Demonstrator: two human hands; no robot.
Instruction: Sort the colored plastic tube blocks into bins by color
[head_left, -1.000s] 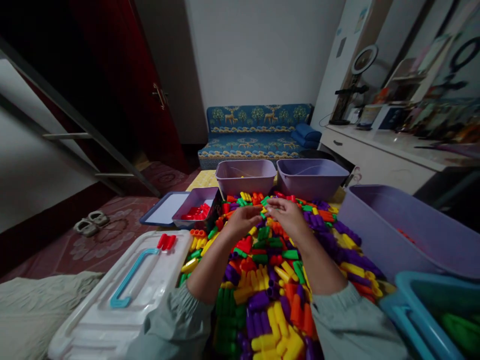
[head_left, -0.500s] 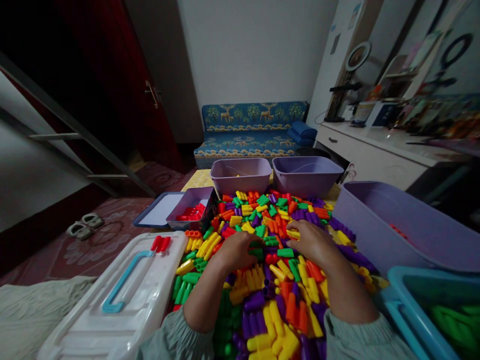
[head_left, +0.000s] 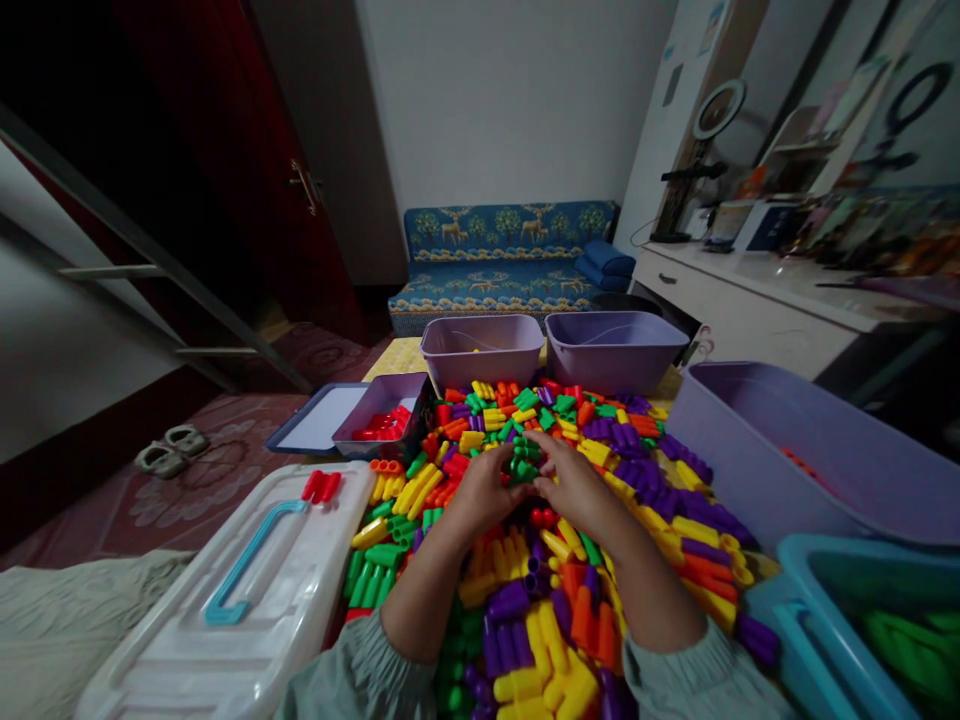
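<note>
My left hand point(head_left: 486, 490) and my right hand point(head_left: 568, 480) meet over the middle of a wide heap of plastic peg-shaped building blocks point(head_left: 517, 610). Between their fingers are green plastic blocks point(head_left: 525, 458), gripped from both sides and partly covered by the fingers. Yellow, purple, orange, red and green blocks surround both wrists, many joined in short rows. A red joined block point(head_left: 322, 487) lies on a white lid point(head_left: 262, 590) with a blue handle, left of my left forearm.
Purple bins point(head_left: 484, 350) stand behind the heap, and a larger purple bin point(head_left: 810, 470) is at the right. A blue bin point(head_left: 862, 640) with green blocks is near my right sleeve. At the left, a small box point(head_left: 382, 390) holds red blocks beside a blue-rimmed tray point(head_left: 315, 420).
Both hands have come together, the right one moving left and the left one slightly inward. Green blocks are now lifted between them, where before the hands were apart over the heap.
</note>
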